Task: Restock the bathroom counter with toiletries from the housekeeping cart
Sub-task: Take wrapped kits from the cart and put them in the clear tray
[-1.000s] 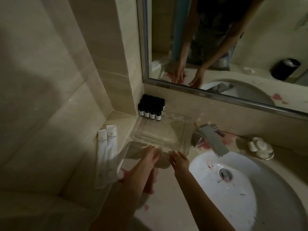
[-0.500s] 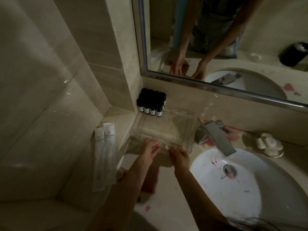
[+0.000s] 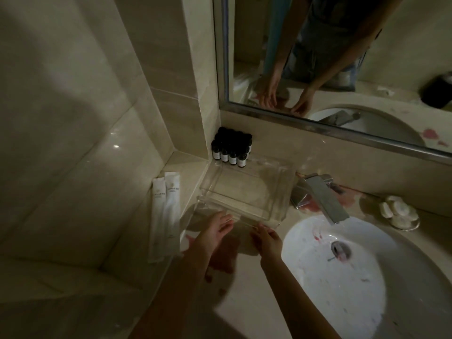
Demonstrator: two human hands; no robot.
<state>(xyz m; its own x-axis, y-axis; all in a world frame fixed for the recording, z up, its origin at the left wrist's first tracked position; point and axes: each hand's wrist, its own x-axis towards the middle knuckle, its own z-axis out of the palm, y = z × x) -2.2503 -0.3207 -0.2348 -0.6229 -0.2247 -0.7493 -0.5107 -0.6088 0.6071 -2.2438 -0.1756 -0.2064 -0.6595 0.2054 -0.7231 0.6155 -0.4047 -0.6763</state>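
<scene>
The clear tray (image 3: 281, 189) sits on the table (image 3: 244, 302), with small dark bottles (image 3: 231, 149) at its 11 o'clock corner and two white packets (image 3: 165, 214) at its 9 o'clock. The left hand (image 3: 215, 231) touches the tray's near edge with loose, spread fingers. The right hand (image 3: 267, 239) rests on that edge too, but I cannot tell if its fingers pinch it.

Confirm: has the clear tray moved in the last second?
No. The clear tray still sits by the dark bottles and beside the faucet; only the view shifted.

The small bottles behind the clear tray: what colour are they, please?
The small bottles are dark, nearly black, with pale labels; the head view shows this.
</scene>
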